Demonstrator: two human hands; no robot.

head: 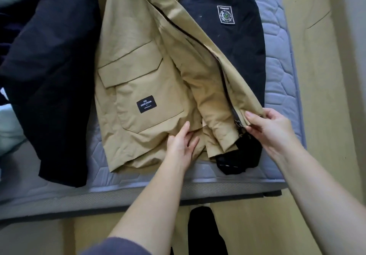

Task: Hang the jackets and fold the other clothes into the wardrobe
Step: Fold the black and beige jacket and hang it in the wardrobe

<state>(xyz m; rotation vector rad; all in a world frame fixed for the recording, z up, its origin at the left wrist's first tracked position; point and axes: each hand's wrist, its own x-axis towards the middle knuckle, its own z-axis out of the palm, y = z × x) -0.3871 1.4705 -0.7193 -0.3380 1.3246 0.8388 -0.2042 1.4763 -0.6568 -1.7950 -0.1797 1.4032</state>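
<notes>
Bare forearms rise from the lower frame. Left grip (183,142), at centre, lies with fingers straight, apparently pressing down; right grip (271,126), centre right, pinches the tan jacket (138,66).

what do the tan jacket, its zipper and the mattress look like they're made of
The tan jacket looks like smooth matte woven fabric, maybe nylon or cotton blend, given its crisp creases. Its zipper has dark tape and a dull-glinting slider, probably metal. The mattress is grey-blue quilted fabric with stitched hexagons.
</notes>
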